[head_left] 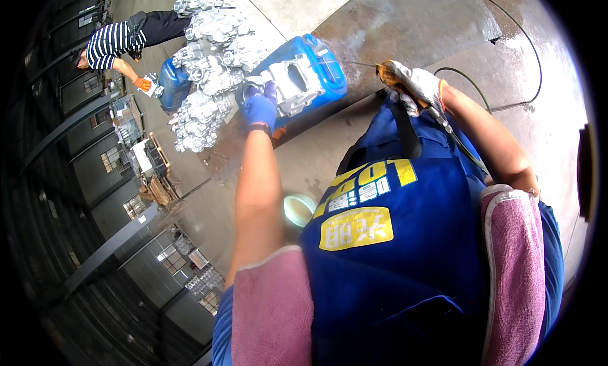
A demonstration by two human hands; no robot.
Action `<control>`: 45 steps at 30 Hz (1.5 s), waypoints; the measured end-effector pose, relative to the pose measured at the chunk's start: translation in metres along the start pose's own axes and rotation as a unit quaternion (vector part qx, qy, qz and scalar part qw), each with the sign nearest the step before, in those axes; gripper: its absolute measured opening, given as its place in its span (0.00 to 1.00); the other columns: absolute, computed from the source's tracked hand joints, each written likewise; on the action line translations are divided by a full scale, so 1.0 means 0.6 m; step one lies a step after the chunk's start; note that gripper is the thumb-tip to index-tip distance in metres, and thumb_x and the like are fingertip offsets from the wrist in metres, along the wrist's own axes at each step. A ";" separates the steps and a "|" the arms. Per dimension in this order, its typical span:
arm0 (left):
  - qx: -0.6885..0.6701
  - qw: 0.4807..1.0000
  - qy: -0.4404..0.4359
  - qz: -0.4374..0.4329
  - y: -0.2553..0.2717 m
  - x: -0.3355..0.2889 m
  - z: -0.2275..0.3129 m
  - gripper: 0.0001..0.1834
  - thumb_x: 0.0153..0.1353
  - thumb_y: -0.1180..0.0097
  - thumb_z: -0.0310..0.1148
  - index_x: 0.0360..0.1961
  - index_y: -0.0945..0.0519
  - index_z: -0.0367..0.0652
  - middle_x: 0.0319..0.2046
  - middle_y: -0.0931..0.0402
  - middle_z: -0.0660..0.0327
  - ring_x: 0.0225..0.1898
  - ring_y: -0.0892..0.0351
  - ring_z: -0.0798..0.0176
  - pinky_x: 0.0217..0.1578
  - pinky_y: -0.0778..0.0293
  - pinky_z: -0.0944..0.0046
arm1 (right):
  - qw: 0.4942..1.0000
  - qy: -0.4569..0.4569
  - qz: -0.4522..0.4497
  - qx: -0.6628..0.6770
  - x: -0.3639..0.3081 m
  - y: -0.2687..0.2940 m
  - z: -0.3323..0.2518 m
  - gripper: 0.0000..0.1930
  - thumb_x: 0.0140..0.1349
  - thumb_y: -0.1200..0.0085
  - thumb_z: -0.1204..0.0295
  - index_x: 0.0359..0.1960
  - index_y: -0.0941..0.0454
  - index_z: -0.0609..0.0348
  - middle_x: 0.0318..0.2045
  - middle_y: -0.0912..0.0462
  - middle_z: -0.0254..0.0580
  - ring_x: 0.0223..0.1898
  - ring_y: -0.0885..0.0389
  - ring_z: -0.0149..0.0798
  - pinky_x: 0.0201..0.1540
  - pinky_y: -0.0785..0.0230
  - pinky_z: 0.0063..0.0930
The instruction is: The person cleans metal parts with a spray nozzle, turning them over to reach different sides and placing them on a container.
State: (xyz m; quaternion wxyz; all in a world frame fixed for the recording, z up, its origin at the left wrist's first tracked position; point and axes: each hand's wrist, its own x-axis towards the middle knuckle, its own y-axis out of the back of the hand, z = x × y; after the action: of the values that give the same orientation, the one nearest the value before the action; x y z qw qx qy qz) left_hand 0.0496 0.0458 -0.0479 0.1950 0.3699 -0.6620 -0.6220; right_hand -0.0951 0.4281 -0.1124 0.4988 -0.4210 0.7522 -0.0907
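My left hand (260,107), in a blue glove, is closed on the near left end of a silver metal casting (292,86) with a large oval opening. The casting rests on a blue plastic drum (329,68) lying on its side. My right hand (415,87), in a white glove with an orange cuff, grips an orange air tool (387,76). A thin rod (362,64) extends from the tool toward the casting, its tip apart from it. A hose (465,149) runs from the tool's metal fitting back along my right forearm. The glove hides part of the tool.
Several silver castings (212,68) are heaped left of the drum. Beyond them, a person in a striped shirt (111,46) bends over another blue drum (172,87), an orange-gloved hand on a metal part. A pale green bowl (299,210) sits below; a dark hose (537,55) curves across the floor.
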 end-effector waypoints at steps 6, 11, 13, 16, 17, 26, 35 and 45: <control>0.031 0.999 -0.028 -0.003 -0.009 0.010 -0.014 0.35 0.64 0.55 0.58 0.53 0.26 0.34 0.47 0.23 0.39 0.50 0.24 0.38 0.52 0.29 0.50 | 0.995 0.001 0.007 -0.103 0.037 -0.027 -0.035 0.32 0.66 0.57 0.41 0.25 0.24 0.62 0.11 0.29 0.38 0.09 0.32 0.34 0.12 0.40 0.28; 0.007 0.999 -0.028 -0.017 0.011 -0.002 -0.003 0.34 0.65 0.55 0.57 0.53 0.26 0.33 0.47 0.24 0.38 0.50 0.24 0.39 0.53 0.30 0.51 | 0.993 0.040 0.019 -0.109 0.025 -0.031 -0.039 0.33 0.66 0.59 0.41 0.26 0.23 0.64 0.10 0.30 0.36 0.09 0.32 0.32 0.12 0.41 0.26; 0.001 0.999 -0.026 -0.022 0.007 -0.002 -0.009 0.34 0.65 0.55 0.57 0.53 0.26 0.33 0.48 0.24 0.38 0.52 0.25 0.39 0.54 0.30 0.52 | 0.991 0.028 0.015 -0.130 -0.004 -0.050 -0.054 0.33 0.66 0.60 0.41 0.23 0.24 0.63 0.11 0.31 0.37 0.11 0.32 0.34 0.15 0.39 0.30; 0.003 0.999 -0.031 -0.030 0.005 0.004 -0.008 0.35 0.65 0.56 0.58 0.53 0.26 0.32 0.50 0.25 0.38 0.54 0.26 0.41 0.55 0.30 0.53 | 0.986 0.050 0.014 -0.161 -0.010 -0.049 -0.049 0.34 0.66 0.60 0.41 0.24 0.23 0.64 0.12 0.30 0.37 0.12 0.32 0.34 0.17 0.38 0.31; 0.010 0.999 -0.016 -0.050 0.009 0.006 -0.002 0.35 0.65 0.57 0.58 0.54 0.26 0.32 0.50 0.26 0.37 0.54 0.26 0.41 0.55 0.31 0.53 | 0.983 0.067 0.020 -0.172 -0.011 -0.045 -0.044 0.33 0.66 0.60 0.42 0.23 0.23 0.64 0.12 0.30 0.37 0.12 0.32 0.33 0.16 0.38 0.31; -0.076 0.984 0.135 -0.091 -0.003 0.060 0.011 0.38 0.61 0.53 0.62 0.56 0.27 0.37 0.57 0.28 0.43 0.58 0.29 0.44 0.59 0.34 0.54 | 0.999 0.013 -0.031 -0.008 -0.052 -0.046 -0.036 0.31 0.65 0.55 0.42 0.30 0.23 0.62 0.18 0.23 0.39 0.18 0.24 0.33 0.22 0.29 0.26; -0.084 0.991 -0.096 -0.050 -0.002 0.021 -0.058 0.28 0.57 0.40 0.47 0.50 0.24 0.35 0.48 0.23 0.43 0.52 0.25 0.43 0.53 0.31 0.51 | 0.994 0.069 -0.080 0.038 -0.102 -0.034 -0.044 0.28 0.69 0.60 0.44 0.36 0.23 0.61 0.24 0.21 0.37 0.23 0.22 0.31 0.27 0.28 0.24; 0.047 0.976 -0.211 -0.004 0.027 -0.015 -0.060 0.24 0.53 0.38 0.46 0.44 0.22 0.38 0.38 0.20 0.44 0.42 0.22 0.44 0.50 0.31 0.51 | 0.997 -0.016 -0.069 0.025 -0.087 -0.042 -0.034 0.29 0.70 0.59 0.47 0.34 0.23 0.65 0.18 0.24 0.38 0.13 0.30 0.29 0.16 0.34 0.23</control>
State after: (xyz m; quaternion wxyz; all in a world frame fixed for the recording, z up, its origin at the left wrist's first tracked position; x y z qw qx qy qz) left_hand 0.0773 0.0272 -0.0252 0.0311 0.2414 -0.7153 -0.6550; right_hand -0.0905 0.4444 -0.0531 0.5136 -0.4607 0.7108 -0.1366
